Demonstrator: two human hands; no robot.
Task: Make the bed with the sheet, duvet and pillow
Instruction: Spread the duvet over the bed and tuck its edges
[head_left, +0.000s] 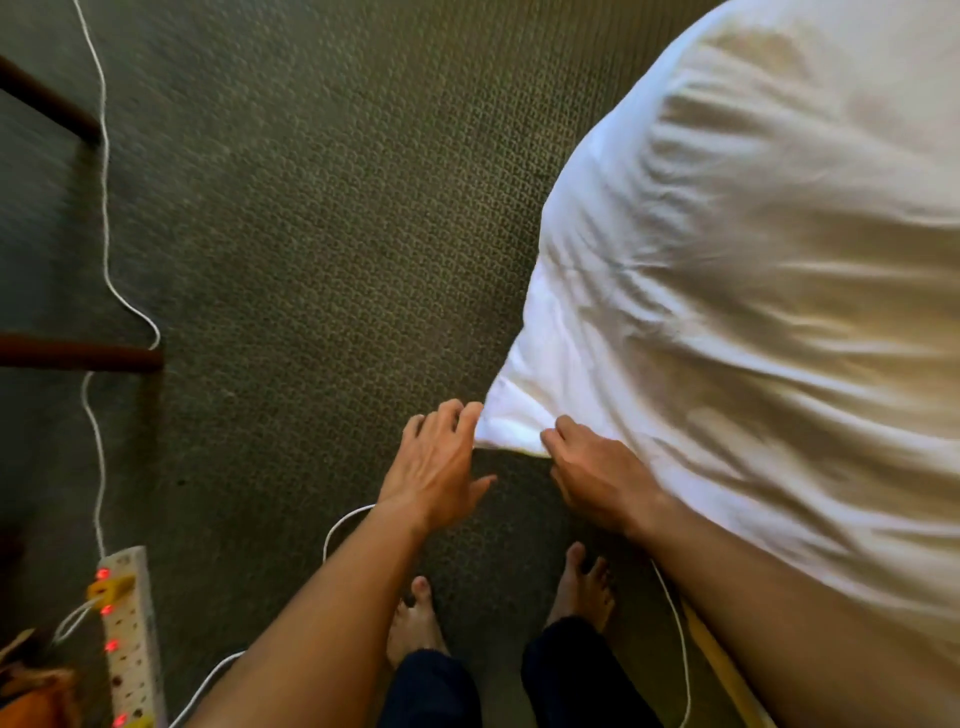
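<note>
I reach my left hand (441, 462) forward, fingers (457, 415) spread and relaxed; my right hand (592, 475) curls in a pinch.

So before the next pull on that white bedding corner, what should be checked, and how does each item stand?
1. Right hand pinches the bedding corner: ok.
2. Left hand has a grip: not ok, its fingers only touch the edge.
3. Corner off the carpet: cannot tell.
4. Feet clear of the white cable: not ok, it runs beside the right foot.
5. Sheet or duvet: cannot tell.
</note>
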